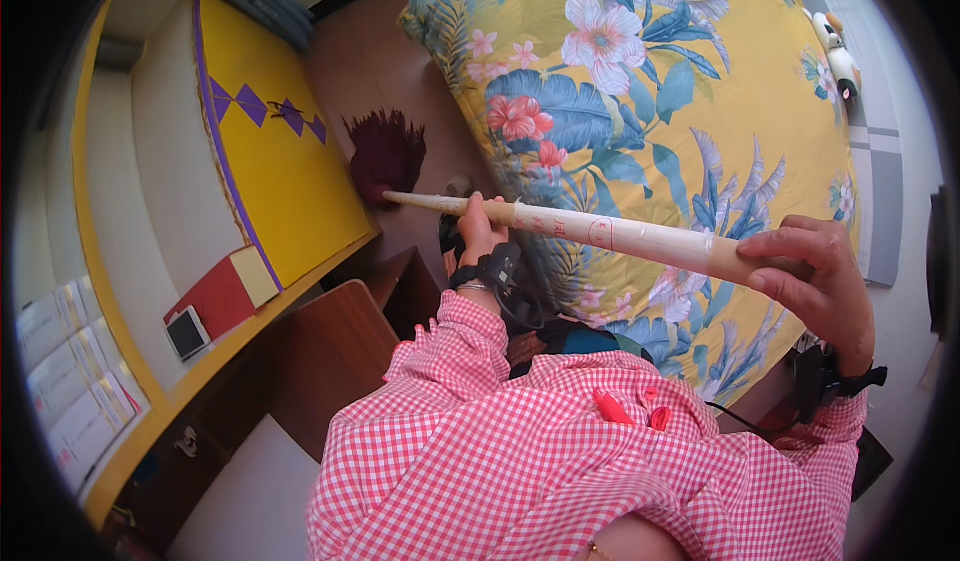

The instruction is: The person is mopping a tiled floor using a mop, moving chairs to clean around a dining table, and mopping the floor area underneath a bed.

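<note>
A broom with a long pale handle (640, 238) and dark maroon bristles (388, 151) slants across the view, its brush end low and far, its thick end close at the right. My left hand (482, 229) is wrapped round the handle partway down. Closed on the upper end is my right hand (815, 271), thumb and fingers on either side. White wrapping with red marks covers part of the handle. The bristles rest against or just above the brownish floor (440, 91); which of the two I cannot tell. A dark strapped device sits on each of my wrists.
A bed with a yellow floral cover (670, 111) stands on the right, with a plush toy (838, 56) at its far edge. To the left is a yellow-edged desk with a yellow panel (285, 141), a red box (215, 301) and a phone (187, 333). A wooden cabinet (335, 346) lies below.
</note>
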A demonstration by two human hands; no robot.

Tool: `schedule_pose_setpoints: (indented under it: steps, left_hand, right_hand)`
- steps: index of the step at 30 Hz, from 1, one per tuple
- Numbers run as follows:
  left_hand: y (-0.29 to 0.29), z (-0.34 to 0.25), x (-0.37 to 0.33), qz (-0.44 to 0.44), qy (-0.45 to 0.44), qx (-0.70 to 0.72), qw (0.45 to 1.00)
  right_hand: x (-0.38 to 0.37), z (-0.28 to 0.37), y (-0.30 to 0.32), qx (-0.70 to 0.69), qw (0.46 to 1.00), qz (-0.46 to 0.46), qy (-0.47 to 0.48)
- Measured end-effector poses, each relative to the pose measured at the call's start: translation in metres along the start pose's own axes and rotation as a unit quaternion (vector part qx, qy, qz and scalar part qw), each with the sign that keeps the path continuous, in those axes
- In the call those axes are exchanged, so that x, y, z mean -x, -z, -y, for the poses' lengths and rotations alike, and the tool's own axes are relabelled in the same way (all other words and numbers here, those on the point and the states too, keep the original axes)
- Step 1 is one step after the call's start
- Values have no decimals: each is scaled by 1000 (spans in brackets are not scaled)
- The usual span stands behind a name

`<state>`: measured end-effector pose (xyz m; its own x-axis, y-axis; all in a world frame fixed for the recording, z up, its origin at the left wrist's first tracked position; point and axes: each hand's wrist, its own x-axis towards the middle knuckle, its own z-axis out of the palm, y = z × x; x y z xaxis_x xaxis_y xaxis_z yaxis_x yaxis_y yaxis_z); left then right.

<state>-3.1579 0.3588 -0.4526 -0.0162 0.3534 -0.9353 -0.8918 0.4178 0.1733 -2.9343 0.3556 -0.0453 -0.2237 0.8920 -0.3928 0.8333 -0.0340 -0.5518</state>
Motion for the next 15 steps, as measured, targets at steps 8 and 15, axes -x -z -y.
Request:
schedule_pose_setpoints:
  steps: [8, 15]
  left_hand:
    - [64, 60, 50, 12, 7, 43, 999]
    - [89, 85, 55, 3, 17, 11, 1000]
  right_hand:
    - [60, -4, -5, 5, 999, 36, 13]
    - [114, -14, -25, -7, 1000, 24, 16]
